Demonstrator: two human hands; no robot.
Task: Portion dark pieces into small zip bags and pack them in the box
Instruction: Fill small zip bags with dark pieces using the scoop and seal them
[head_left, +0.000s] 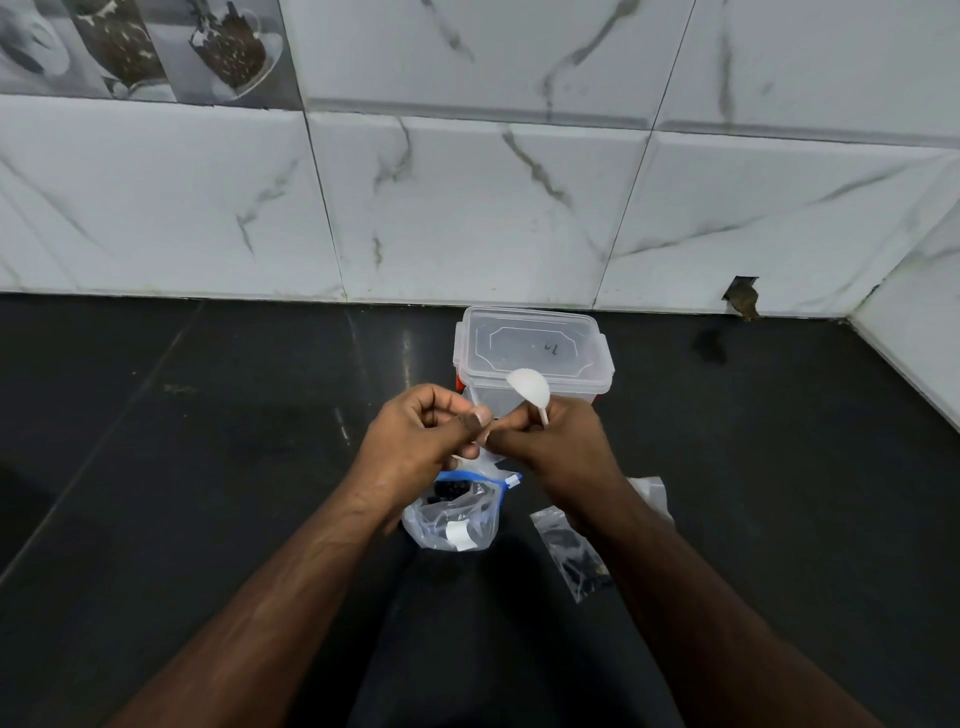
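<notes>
Left grip (426, 431) and right grip (550, 441) both curled, pinching a small zip bag (483, 448) between them, right also holding a white spoon (530, 387). Best kept directly above the large bag of dark pieces (454, 512), mouth pulled wide before scooping. Lidded box (530, 353) behind on the worktop (208, 441); filled small bag (571, 556) lying right

A dark, glossy desk (208, 467) filled the near half of the scene. Behind it rose a white marble-patterned tiled wall (467, 208), turning a corner at the far right. At the far left top sat a decorative tile (140, 47) picturing cups. A chipped hole (742, 296) marked the wall's base toward the right.
</notes>
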